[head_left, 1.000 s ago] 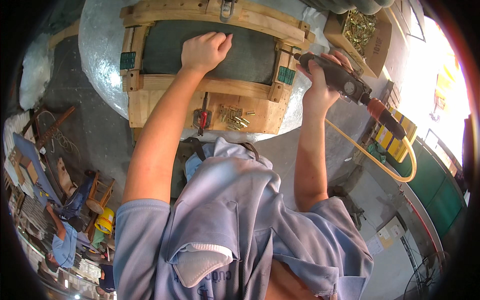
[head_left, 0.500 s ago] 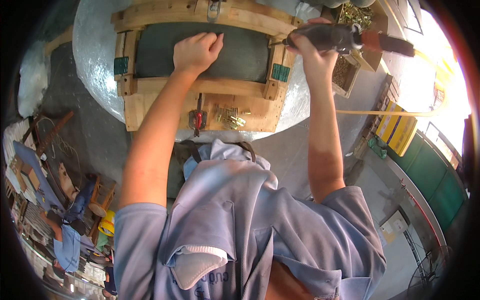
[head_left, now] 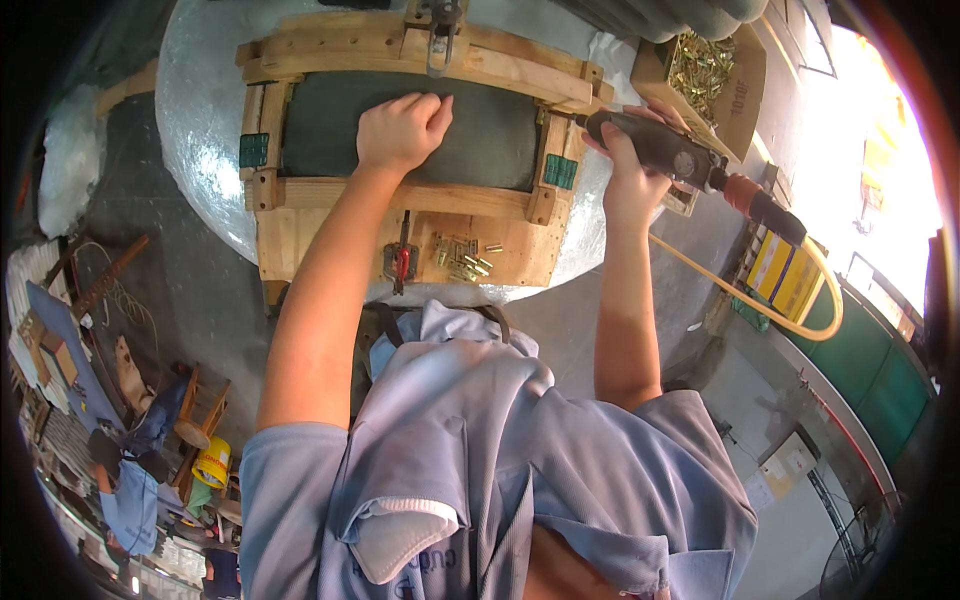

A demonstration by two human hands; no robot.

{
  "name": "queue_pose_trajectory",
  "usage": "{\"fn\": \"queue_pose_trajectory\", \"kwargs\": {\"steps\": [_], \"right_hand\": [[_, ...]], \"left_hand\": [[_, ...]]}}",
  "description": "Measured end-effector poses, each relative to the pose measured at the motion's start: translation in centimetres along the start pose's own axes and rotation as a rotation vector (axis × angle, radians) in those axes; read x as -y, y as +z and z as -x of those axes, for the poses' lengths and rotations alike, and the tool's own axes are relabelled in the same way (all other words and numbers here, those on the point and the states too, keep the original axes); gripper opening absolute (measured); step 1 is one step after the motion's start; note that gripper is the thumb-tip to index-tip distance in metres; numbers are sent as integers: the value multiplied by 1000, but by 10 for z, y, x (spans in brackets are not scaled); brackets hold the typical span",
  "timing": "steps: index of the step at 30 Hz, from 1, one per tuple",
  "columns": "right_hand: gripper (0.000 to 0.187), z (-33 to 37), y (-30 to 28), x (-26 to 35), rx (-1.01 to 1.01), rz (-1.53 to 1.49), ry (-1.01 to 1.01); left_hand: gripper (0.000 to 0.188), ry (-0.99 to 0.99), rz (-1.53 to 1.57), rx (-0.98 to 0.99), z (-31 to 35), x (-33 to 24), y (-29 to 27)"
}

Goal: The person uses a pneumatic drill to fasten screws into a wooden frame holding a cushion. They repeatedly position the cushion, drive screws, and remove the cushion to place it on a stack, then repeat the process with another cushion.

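My left hand (head_left: 398,132) is curled into a fist on a dark slate-coloured panel (head_left: 480,150) set in a light wooden frame (head_left: 420,195); what it may hold inside is hidden. My right hand (head_left: 634,165) grips a black air screwdriver (head_left: 660,148) past the frame's right end. Its thin bit points left at the frame's upper right corner; whether the tip touches the wood or a fastener is too small to tell. From the tool's back end runs a yellow hose (head_left: 832,305).
Near the frame's front edge, a red-handled hand tool (head_left: 402,265) and several brass-coloured metal pieces (head_left: 465,258) lie on a wooden board. A metal clamp (head_left: 440,45) juts over the back rail. A cardboard box (head_left: 740,110) of brass-coloured parts stands far right. Another person (head_left: 130,500) is far left.
The screwdriver has swung so its back end sits lower, with the hose looping below it. My right hand has dropped slightly. My left fist stays on the panel, while the view has shifted a little.
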State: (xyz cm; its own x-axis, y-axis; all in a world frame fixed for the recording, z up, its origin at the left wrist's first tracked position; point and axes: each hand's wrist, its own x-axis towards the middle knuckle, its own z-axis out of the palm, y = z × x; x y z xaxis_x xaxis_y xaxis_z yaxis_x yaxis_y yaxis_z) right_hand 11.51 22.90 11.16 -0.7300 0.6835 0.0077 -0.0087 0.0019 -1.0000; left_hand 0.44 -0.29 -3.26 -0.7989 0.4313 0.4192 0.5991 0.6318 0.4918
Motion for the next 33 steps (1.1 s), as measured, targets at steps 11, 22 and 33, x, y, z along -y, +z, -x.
{"fn": "queue_pose_trajectory", "kwargs": {"steps": [11,22,33], "right_hand": [[62,3,-12,-25,2,68,-93],[63,10,-9,-20,2,33,-73],[55,-26,-24,-20,442,328,-192]], "left_hand": [[40,-15,11,5,-2,-2,-2],[41,-10,0,22,-1,-1,-1],[40,-28,-27,18,-3,-2,-3]]}}
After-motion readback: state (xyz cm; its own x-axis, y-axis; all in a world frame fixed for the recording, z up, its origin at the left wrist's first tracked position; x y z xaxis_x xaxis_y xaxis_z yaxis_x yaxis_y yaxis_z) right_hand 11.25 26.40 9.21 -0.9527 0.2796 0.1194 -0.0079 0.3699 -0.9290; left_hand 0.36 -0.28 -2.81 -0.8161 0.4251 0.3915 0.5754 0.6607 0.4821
